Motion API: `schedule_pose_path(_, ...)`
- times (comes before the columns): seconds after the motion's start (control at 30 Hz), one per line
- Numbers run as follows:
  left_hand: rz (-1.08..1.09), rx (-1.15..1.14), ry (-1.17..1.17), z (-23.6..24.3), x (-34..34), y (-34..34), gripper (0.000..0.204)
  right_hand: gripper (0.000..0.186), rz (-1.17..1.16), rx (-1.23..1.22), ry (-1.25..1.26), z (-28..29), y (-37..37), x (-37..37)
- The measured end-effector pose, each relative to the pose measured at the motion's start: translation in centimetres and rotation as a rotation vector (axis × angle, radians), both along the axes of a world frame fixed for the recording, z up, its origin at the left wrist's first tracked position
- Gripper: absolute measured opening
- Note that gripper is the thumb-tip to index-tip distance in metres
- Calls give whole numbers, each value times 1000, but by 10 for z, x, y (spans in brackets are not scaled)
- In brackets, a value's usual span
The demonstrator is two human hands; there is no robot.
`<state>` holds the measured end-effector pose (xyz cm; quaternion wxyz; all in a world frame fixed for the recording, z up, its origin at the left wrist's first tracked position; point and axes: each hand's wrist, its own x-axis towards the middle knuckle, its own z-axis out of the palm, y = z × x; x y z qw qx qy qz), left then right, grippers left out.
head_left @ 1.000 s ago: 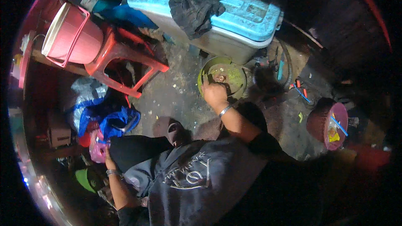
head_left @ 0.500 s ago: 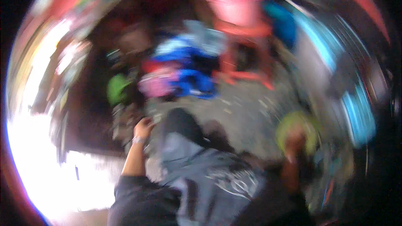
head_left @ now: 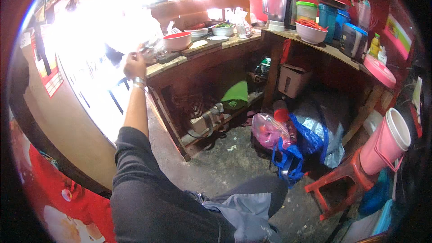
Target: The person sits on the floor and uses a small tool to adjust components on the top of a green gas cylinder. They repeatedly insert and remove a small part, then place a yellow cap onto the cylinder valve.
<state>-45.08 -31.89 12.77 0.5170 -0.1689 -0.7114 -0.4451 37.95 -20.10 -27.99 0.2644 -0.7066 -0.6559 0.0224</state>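
Note:
My left hand (head_left: 134, 66) is raised at the left with the arm stretched forward and a band at the wrist. Its fingers are curled together near the table's left end; whatever they hold, if anything, is lost in the glare. Just beyond it, some clear plastic (head_left: 155, 50) lies at the edge of the wooden table (head_left: 202, 53). Close by on the table stands a white bowl with a red inside (head_left: 177, 42). My right hand is out of the picture.
A blender (head_left: 274, 9) and a bowl of red chillies (head_left: 311, 32) stand on the shelf at right. Below are blue bags (head_left: 308, 137) and a pink bag (head_left: 265, 131) on the floor. A pink bucket (head_left: 382, 146) tilts on a red stool (head_left: 342, 181).
My view has swung up and left from the floor to the tables. My left hand has gone up and forward. My right hand, earlier at a round yellow-green thing, has left the picture.

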Motion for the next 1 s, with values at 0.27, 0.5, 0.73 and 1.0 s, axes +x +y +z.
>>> schedule_pose_path(0.27,-113,539,-348,54,-122,32,47,36,32,-47,-64,12,35,-69)
schedule_pose_path(0.5,-279,209,-372,56,-84,114,42,37,105,-53,-94,21,59,-112)
schedule_pose_path(0.73,-254,202,-223,96,-111,82,37,38,166,-65,-88,23,72,-142)
schedule_pose_path(1.0,34,245,-410,54,-204,16,31,40,191,-82,-60,30,97,-181)
